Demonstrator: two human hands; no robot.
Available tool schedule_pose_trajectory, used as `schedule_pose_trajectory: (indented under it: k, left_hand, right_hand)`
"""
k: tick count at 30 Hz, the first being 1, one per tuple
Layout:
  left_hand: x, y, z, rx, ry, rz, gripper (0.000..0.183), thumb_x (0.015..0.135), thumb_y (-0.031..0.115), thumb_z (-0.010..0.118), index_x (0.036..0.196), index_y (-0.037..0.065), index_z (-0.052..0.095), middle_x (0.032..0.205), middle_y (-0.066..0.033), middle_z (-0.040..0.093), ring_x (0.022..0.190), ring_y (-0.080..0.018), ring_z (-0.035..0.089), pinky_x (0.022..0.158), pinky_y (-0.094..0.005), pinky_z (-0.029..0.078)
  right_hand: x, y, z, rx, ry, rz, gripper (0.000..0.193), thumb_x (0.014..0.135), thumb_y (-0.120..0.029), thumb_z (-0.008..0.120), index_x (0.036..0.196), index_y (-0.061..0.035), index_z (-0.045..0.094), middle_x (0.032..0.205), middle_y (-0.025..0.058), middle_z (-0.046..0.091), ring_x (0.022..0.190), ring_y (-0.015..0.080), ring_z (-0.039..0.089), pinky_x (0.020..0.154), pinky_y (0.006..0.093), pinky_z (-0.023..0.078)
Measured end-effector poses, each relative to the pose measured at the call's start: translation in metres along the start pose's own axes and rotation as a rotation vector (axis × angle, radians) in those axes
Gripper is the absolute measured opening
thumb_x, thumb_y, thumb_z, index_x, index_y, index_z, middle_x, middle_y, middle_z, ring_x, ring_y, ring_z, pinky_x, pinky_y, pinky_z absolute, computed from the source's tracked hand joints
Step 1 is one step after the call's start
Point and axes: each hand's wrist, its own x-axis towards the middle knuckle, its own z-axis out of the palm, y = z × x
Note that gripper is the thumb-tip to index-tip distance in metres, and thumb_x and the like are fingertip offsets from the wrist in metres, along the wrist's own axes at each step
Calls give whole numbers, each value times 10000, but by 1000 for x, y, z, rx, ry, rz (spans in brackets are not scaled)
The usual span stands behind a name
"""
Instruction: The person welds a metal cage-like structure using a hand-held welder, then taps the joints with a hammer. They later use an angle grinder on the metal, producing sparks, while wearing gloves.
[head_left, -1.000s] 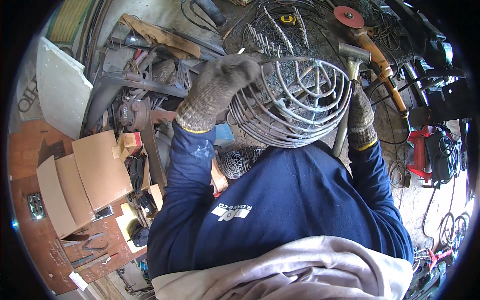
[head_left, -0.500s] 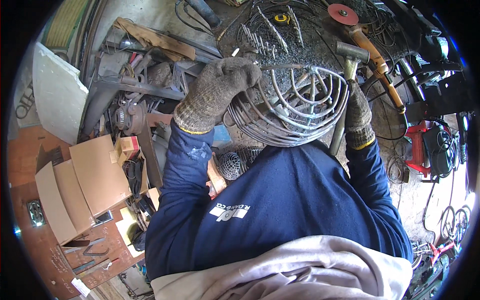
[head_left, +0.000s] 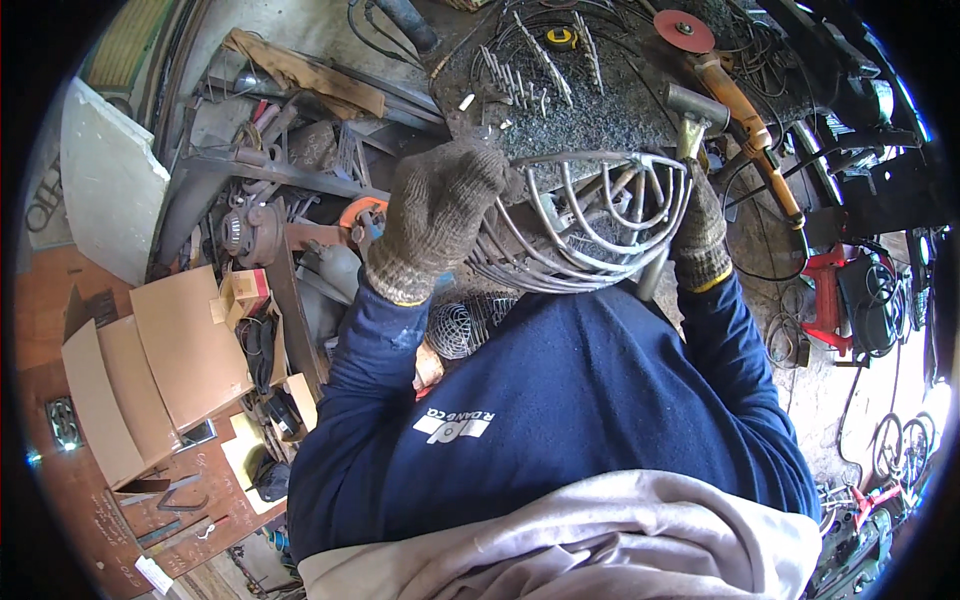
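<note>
A round basket of bent steel wire (head_left: 636, 224) is held up in front of my body, its ribs and hoops curving down toward my shirt. My left hand (head_left: 443, 205), in a brown knitted glove, is closed on the basket's left rim. The fingertips are partly hidden behind the glove's back. My right hand (head_left: 702, 228), gloved likewise, grips a hammer (head_left: 697, 107) by its handle at the basket's right side. The hammer's head points up and away from me, and its handle's lower end shows below the hand, behind the wires.
Beyond the basket, a dark work surface carries cut metal rods (head_left: 545, 62), a yellow tape measure (head_left: 561, 38) and an orange angle grinder (head_left: 735, 95) with a red disc. Scrap metal and an open cardboard box (head_left: 190, 350) stand at left. Another wire basket (head_left: 452, 330) lies below my left wrist.
My left hand has moved a little toward me and the basket has tilted with it. The right hand and hammer have shifted slightly left. An orange tool now shows beside my left wrist.
</note>
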Motion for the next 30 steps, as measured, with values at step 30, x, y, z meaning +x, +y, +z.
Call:
schedule_pose_trajectory:
  k: [30]
  left_hand:
    - [35, 48, -3, 454, 124, -8, 246, 926, 258, 680, 1127, 121, 641, 843, -106, 716, 719, -278, 715, 595, -373, 554]
  right_hand:
    - [-72, -36, 106, -1035, -317, -155, 501, 929, -296, 643, 1295, 32, 545, 1112, 187, 678, 1005, 286, 689, 878, 375, 541]
